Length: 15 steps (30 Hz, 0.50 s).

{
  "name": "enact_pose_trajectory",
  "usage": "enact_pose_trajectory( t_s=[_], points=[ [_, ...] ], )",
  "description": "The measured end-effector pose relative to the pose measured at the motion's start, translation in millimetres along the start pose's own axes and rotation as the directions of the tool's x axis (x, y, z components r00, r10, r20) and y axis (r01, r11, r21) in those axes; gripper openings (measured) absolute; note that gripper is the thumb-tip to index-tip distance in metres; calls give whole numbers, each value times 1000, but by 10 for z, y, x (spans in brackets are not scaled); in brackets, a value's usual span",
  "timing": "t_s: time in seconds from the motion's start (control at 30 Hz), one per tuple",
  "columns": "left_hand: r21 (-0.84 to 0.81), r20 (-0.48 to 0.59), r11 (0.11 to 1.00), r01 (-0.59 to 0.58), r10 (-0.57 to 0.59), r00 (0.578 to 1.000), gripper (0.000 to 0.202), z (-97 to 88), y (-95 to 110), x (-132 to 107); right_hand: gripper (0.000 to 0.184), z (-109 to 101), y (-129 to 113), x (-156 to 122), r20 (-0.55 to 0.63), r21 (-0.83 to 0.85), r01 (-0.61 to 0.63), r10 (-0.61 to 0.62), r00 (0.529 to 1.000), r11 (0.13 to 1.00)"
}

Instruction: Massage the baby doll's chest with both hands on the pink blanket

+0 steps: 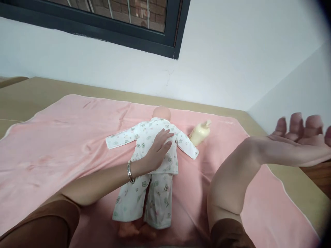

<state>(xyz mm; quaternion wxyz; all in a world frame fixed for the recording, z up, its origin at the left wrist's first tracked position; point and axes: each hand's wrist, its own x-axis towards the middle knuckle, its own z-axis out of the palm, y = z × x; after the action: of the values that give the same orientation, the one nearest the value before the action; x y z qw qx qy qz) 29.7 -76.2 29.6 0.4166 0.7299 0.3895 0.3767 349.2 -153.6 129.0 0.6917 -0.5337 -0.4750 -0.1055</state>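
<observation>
A baby doll (144, 151) in a white printed top and matching trousers lies stretched out on a pink blanket (85, 137). Its bald head is away from me, its feet are towards me, and no face shows. Resting on the doll's torso is my left hand (158, 150), fingers stretched out, with a silver bracelet at the wrist. My right hand (301, 143) is raised at the far right, wrist bent back, palm up and fingers loosely apart, with nothing in it. A pale yellow bottle (200, 132) lies beside the doll's right-hand sleeve.
The blanket covers most of a light wooden table (49, 86). A white wall (212, 69) rises behind it, with a dark-framed window (170, 48) above. Dark brown wood (319, 174) shows at the right edge.
</observation>
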Motion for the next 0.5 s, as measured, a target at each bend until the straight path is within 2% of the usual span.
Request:
enact_pose_trajectory(
  t_s=[0.07, 0.13, 0.17, 0.2, 0.23, 0.27, 0.3, 0.33, 0.37, 0.4, 0.43, 0.5],
  points=[
    [-136, 26, 988, 68, -65, 998, 44, 89, 114, 73, 50, 25, 143, 47, -85, 148, 5, 8, 996, 989],
    [-277, 35, 959, 61, -53, 998, 44, 185, 225, 127, 57, 213, 246, 100, -163, 150, 34, -9, 987, 988],
    [-319, 10, 948, 4, -1, 1000, 45, 237, 279, 138, 62, 334, 270, 124, -229, 119, 34, -5, 973, 992],
    [-337, -53, 936, -103, 90, 995, 46, 292, 333, 140, 67, 452, 271, 143, -267, 72, 14, 5, 964, 997],
    [-331, -163, 910, -252, 208, 965, 47, 349, 389, 133, 70, 558, 250, 157, -285, 23, -10, 16, 958, 1000],
    [-298, -302, 862, -410, 322, 897, 49, 404, 447, 121, 70, 645, 208, 165, -305, -14, -34, 28, 952, 999],
    [-254, -445, 799, -545, 404, 799, 54, 454, 510, 109, 67, 709, 154, 169, -324, -35, -58, 44, 945, 998],
    [-223, -565, 742, -632, 430, 704, 60, 496, 577, 101, 62, 752, 93, 169, -336, -36, -80, 63, 940, 996],
    [-221, -651, 707, -672, 406, 642, 66, 527, 649, 100, 55, 776, 35, 169, -334, -22, -102, 89, 939, 995],
    [-260, -693, 702, -663, 343, 634, 69, 544, 722, 111, 49, 786, -13, 170, -304, -6, -126, 118, 945, 992],
    [-337, -696, 709, -619, 255, 671, 69, 550, 795, 136, 44, 785, -48, 172, -241, 1, -153, 149, 959, 988],
    [-562, -602, 706, -431, 9, 799, 63, 538, 918, 231, 38, 772, -72, 178, -27, -50, -213, 212, 977, 976]
  ],
)
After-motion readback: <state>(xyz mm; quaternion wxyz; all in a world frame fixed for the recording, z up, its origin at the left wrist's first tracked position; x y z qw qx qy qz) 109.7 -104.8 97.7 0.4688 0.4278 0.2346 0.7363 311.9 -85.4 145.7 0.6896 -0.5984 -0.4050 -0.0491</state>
